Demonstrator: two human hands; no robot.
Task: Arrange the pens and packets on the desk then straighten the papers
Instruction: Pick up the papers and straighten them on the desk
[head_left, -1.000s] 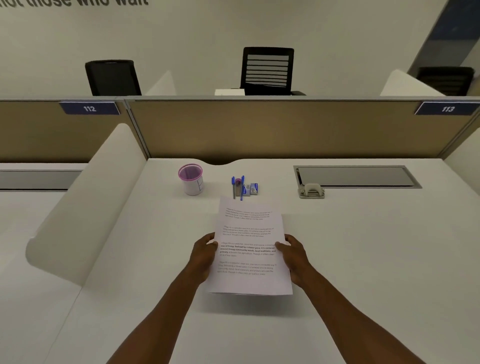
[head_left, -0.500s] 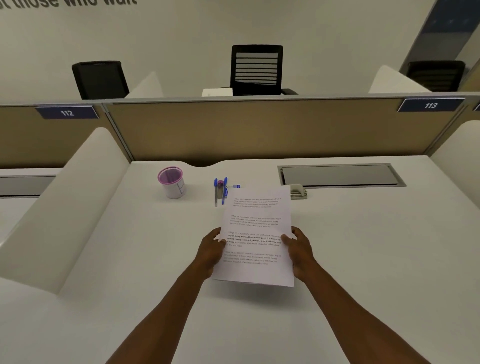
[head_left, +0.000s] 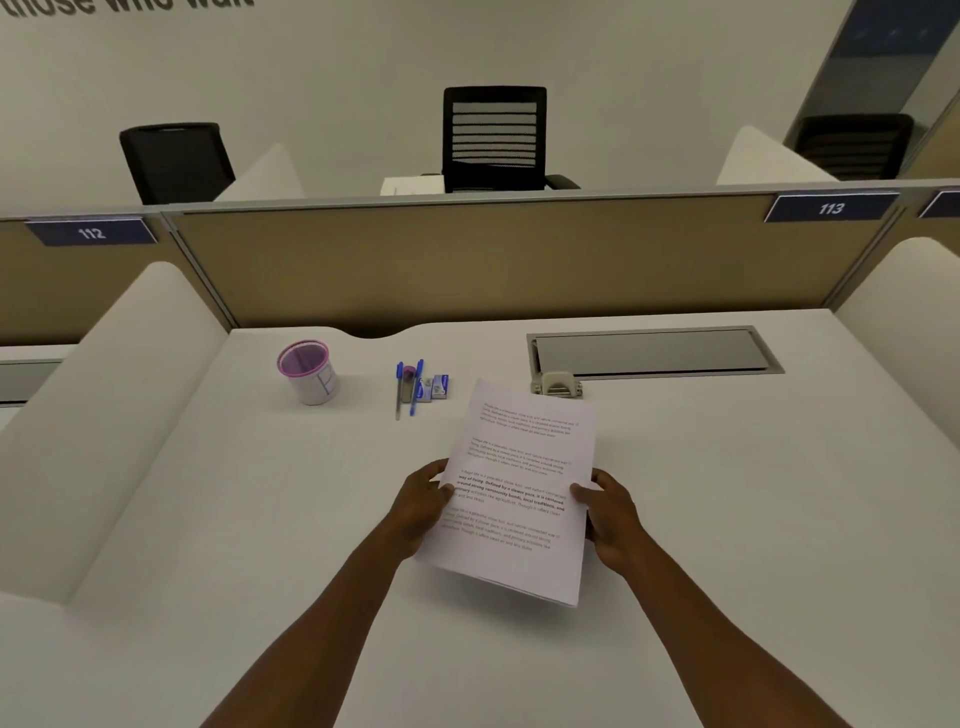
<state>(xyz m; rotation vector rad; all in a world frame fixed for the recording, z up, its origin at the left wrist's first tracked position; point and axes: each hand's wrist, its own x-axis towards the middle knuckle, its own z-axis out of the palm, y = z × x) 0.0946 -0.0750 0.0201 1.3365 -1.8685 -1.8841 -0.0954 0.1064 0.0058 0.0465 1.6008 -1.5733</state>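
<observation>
Over the white desk, both hands grip the papers: left hand and right hand curl round opposite edges. Pens and packets lie beyond, near a cup. Partition plates read "112" and "113".

On the tabletop, the cup stands far left; the pens lie right of it, the packets just beside them. The papers sit nearer, between both hands, before the cable hatch.
</observation>
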